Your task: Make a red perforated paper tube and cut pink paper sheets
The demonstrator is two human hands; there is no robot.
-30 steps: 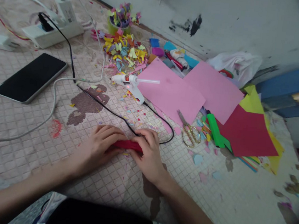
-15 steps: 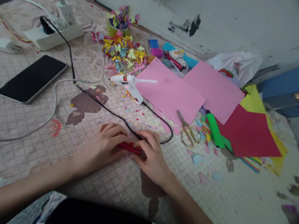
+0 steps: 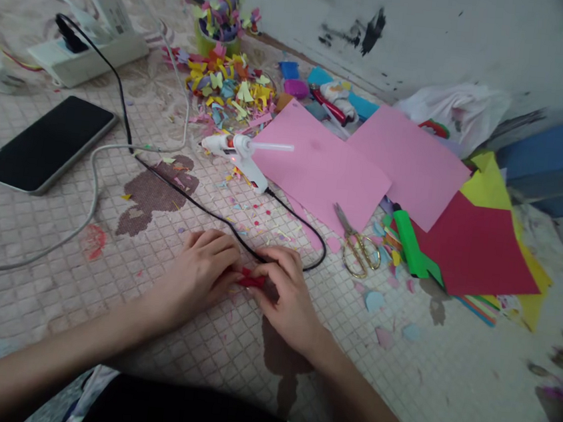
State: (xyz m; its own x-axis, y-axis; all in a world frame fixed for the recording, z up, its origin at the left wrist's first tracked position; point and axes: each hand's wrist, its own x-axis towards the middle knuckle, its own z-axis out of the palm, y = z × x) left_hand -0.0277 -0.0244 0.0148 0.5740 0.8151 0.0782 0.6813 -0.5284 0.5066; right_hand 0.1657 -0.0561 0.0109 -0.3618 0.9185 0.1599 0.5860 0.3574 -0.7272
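Between my two hands is a small piece of red paper (image 3: 251, 279), rolled or folded narrow; the fingers cover much of it. My left hand (image 3: 205, 270) is closed around its left end. The thumb and fingers of my right hand (image 3: 284, 285) pinch the right end. Just beyond the hands runs the black cord of a white hot glue gun (image 3: 240, 154), which lies on the table with a clear glue stick in its back. Gold-handled scissors (image 3: 356, 242) rest to the right of my hands.
Pink sheets (image 3: 321, 161), a dark red sheet (image 3: 473, 248) and a green roll (image 3: 409, 243) lie to the right. Colourful paper scraps (image 3: 228, 88) are heaped at the back near a filled cup (image 3: 219, 40). A phone (image 3: 47, 143) and a power strip (image 3: 89, 56) are at left.
The red paper shows as a shorter piece between my fingers, and my left fingers have shifted slightly along it. The view has moved a little; the things on the table lie as before.
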